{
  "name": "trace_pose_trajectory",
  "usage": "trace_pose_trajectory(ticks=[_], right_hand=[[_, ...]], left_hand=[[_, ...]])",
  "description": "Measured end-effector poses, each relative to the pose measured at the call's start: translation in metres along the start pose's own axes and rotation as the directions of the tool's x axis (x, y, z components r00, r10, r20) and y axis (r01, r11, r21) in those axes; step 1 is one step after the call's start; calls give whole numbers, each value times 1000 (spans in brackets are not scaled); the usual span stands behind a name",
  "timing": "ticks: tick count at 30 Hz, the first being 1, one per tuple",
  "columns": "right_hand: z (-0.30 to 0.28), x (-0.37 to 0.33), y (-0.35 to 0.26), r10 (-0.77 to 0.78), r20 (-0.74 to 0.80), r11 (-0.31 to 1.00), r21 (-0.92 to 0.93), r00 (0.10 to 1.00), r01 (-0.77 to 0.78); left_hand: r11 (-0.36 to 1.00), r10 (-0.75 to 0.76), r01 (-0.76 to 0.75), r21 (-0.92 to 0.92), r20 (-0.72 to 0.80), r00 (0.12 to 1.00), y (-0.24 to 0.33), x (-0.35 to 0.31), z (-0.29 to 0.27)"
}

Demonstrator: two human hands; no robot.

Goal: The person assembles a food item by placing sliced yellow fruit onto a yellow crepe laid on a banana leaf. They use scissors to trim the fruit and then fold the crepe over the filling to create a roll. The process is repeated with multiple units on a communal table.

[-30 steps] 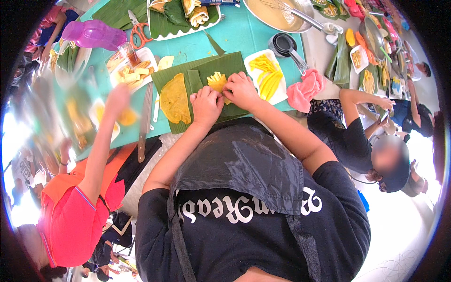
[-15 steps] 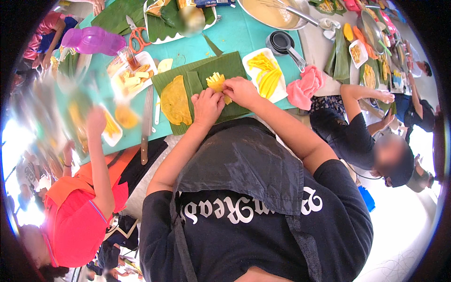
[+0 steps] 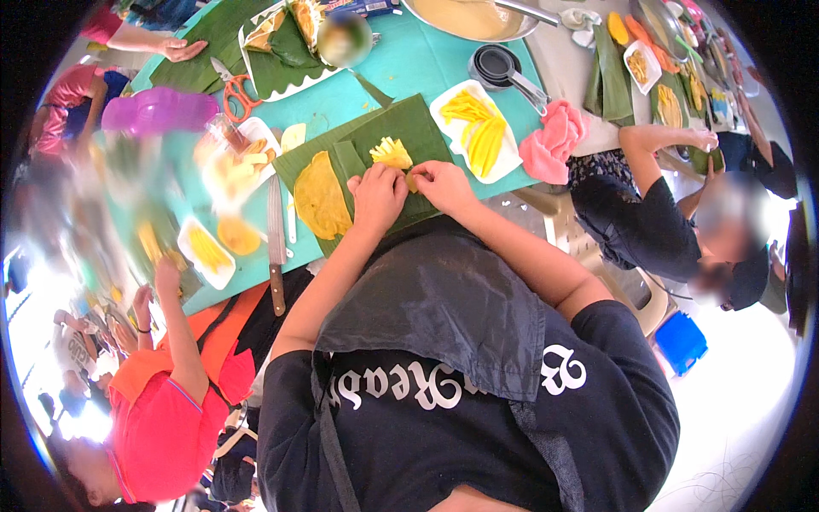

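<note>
A yellow crepe rolled around pale yellow strips [image 3: 391, 154] lies on a green banana leaf [image 3: 411, 124], the strips fanning out of its far end. My left hand [image 3: 380, 194] is closed over the roll's left side and hides much of it. With fingertips pinched together, my right hand [image 3: 445, 186] holds the roll's right edge near its lower end. A flat yellow crepe [image 3: 322, 200] rests on the leaf to the left of my hands. Between it and the roll lies a narrow piece of leaf [image 3: 347, 157].
To the right stand a white tray of yellow mango strips [image 3: 479, 141], dark measuring cups [image 3: 495, 64] and a pink cloth [image 3: 553, 141]. A long knife [image 3: 275, 243] lies left, its handle over the table edge. Beyond are orange-handled scissors [image 3: 239, 96]; a co-worker in red [image 3: 158, 427] works at left.
My right hand has moved from the roll's far end down to its lower right edge, uncovering more of the strips. Another person's hand now reaches over the table at the far left.
</note>
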State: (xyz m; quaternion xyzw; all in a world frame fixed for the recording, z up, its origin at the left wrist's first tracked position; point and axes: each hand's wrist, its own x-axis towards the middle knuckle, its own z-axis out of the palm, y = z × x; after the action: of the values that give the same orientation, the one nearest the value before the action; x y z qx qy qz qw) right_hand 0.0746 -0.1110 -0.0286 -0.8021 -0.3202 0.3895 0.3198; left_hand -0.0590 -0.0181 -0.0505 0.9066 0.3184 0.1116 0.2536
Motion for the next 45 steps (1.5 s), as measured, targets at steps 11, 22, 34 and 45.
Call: trace_pose_trajectory(ticks=[11, 22, 34, 45], right_hand=[[27, 5, 5, 60, -193, 998, 4, 979, -61], [44, -3, 15, -62, -364, 996, -85, 929, 33], [53, -11, 20, -132, -484, 991, -92, 865, 99], [53, -16, 15, -59, -477, 998, -61, 877, 33]], left_hand=[[990, 132, -135, 29, 90, 987, -7, 2, -7], [990, 137, -141, 12, 159, 978, -11, 10, -17], [985, 155, -167, 40, 214, 964, -17, 21, -10], [969, 183, -225, 107, 307, 934, -18, 35, -9]])
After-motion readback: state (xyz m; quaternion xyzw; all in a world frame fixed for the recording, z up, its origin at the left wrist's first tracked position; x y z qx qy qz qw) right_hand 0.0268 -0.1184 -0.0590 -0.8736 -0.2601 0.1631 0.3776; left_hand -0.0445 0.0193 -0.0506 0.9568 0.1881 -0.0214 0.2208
